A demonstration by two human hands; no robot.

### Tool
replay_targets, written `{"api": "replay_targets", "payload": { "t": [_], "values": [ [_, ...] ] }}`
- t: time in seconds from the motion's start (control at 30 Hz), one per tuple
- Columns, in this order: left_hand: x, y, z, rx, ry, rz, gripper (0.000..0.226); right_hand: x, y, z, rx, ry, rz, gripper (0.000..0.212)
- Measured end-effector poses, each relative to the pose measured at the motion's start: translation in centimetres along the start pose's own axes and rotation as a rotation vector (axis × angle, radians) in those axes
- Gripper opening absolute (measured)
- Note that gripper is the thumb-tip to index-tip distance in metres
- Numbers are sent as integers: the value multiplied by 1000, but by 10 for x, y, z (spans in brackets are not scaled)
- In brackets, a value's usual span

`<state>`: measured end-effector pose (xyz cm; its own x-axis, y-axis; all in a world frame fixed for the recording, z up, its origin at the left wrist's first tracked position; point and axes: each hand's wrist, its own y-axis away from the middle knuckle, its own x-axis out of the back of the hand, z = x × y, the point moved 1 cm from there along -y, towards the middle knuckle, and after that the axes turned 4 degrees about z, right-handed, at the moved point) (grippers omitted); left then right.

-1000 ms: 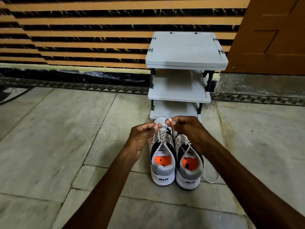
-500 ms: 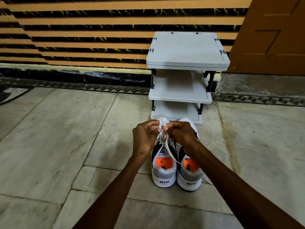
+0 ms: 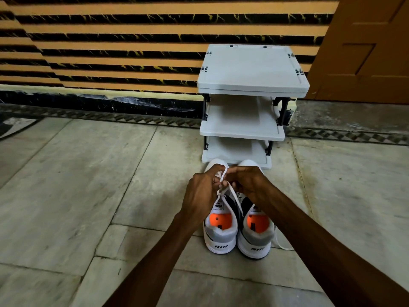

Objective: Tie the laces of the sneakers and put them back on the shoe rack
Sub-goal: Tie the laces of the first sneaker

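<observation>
Two white, grey and black sneakers with orange insoles stand side by side on the floor, heels toward me: the left sneaker (image 3: pixel 220 238) and the right sneaker (image 3: pixel 256 242). My left hand (image 3: pixel 200 196) and my right hand (image 3: pixel 247 181) meet above the left sneaker's tongue, both pinching its white lace (image 3: pixel 222 180), which rises in loops between my fingers. A loose lace (image 3: pixel 280 244) of the right sneaker trails on the floor at its right side. The grey three-shelf shoe rack (image 3: pixel 242 131) stands just beyond the toes.
The rack backs onto a wall of orange and black stripes (image 3: pixel 110 52). A brown wooden door (image 3: pixel 365 52) is at the right. A dark mat corner (image 3: pixel 13 129) shows at the far left. The floor is large stone tiles (image 3: pixel 66 185).
My hands have come closer together over the left sneaker and worked the lace into loops. The view has shifted slightly, so the shoes sit lower in the frame.
</observation>
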<state>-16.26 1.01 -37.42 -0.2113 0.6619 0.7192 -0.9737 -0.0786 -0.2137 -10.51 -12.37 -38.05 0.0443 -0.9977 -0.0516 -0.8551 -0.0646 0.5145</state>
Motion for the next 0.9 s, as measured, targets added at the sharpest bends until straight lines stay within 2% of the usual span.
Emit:
{"api": "replay_targets", "payload": {
  "t": [0.23,0.33,0.43,0.57,0.73,0.83,0.9],
  "values": [
    [-1,-2,-3,-91,56,-57,17,3,0,1,-15,-59,2,38],
    [-1,-3,-7,-70,77,-65,21,4,1,1,-21,-68,-101,48],
    [-2,-7,-14,-68,15,-68,34,4,7,-3,-60,-141,-197,48],
    [0,-9,-12,-58,50,-105,35,3,8,-4,-54,-94,-183,50],
    [3,-9,-9,-75,18,-162,43,1,15,-12,238,373,0,55],
    [5,-11,-11,-39,56,-175,54,-3,22,-15,493,665,33,58],
    [4,-13,-15,-12,68,-143,52,-7,27,-11,703,803,44,53]
  ]
}}
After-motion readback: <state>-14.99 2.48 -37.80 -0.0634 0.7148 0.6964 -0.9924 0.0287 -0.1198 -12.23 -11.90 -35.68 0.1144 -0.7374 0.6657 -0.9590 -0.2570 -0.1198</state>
